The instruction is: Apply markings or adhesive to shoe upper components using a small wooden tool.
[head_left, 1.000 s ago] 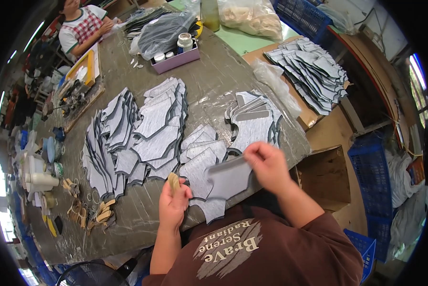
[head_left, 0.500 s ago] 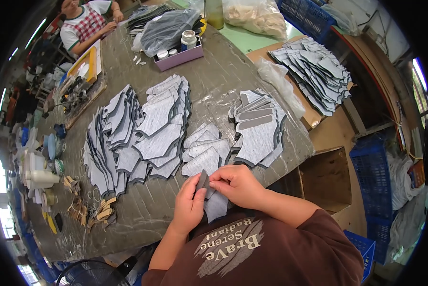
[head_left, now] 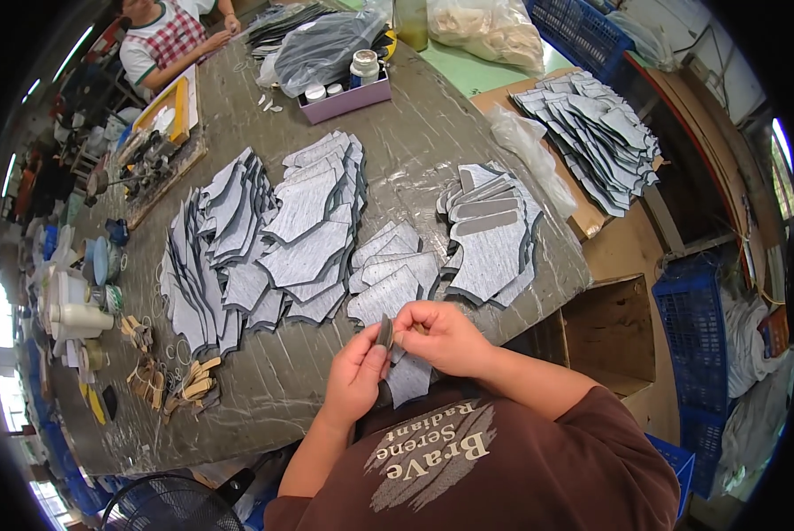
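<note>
My left hand (head_left: 358, 372) pinches a cut grey fabric piece (head_left: 409, 380) near the table's front edge, its dark side (head_left: 385, 332) turned up between fingers and thumb. My right hand (head_left: 439, 338) is closed at the same piece, thumb and forefinger pinching its edge. The lower part hangs in front of my shirt. Just beyond my hands lies a small fanned stack of grey cut pieces (head_left: 395, 273). To its right is another stack (head_left: 492, 248) with narrow dark grey strips (head_left: 487, 226) on top.
Larger overlapping stacks of grey pieces (head_left: 304, 248) lie to the left on the table (head_left: 264, 389). Bundled tan strips (head_left: 193, 385) sit nearer the left edge. A purple box (head_left: 345, 103) with jars stands farther back. A person (head_left: 171, 44) sits at far left; a fan (head_left: 171, 504) stands below.
The dark part in my left fingers has turned and now shows narrower. Both hands stay pinched on the piece. The whole view has shifted slightly.
</note>
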`<act>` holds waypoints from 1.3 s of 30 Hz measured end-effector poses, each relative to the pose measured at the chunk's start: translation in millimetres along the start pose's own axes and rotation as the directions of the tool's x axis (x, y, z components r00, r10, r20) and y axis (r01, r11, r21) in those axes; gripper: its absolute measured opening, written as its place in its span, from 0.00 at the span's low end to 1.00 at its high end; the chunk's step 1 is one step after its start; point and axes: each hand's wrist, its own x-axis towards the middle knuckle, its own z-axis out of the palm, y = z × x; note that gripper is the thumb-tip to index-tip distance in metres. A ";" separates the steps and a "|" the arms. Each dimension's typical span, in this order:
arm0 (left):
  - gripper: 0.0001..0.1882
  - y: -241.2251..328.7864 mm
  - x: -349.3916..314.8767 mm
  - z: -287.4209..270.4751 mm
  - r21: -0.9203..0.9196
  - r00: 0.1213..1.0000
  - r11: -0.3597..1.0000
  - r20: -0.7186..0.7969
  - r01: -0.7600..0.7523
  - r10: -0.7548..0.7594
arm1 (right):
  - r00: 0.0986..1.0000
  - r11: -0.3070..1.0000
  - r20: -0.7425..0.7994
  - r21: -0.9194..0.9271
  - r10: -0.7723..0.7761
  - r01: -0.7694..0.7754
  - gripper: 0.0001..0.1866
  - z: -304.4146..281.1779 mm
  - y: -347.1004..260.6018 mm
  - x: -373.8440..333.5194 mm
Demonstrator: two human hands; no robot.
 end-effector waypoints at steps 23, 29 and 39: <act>0.05 1.5 11.1 -50.2 -0.176 0.889 0.982 -0.457 -0.066 -0.022 | 0.911 0.670 -0.046 -0.693 -0.409 0.266 0.10 -10.7 3.9 -10.4; 0.06 8.0 14.4 -45.3 -0.221 0.926 0.975 -0.372 -0.016 -0.069 | 0.913 0.003 0.258 -0.962 -0.316 0.273 0.20 -6.0 28.6 -6.7; 0.03 2.3 12.9 -37.7 -0.001 0.915 0.984 -0.368 0.177 -0.165 | 0.837 0.066 0.272 -0.937 -0.476 0.342 0.15 -8.8 41.3 -18.2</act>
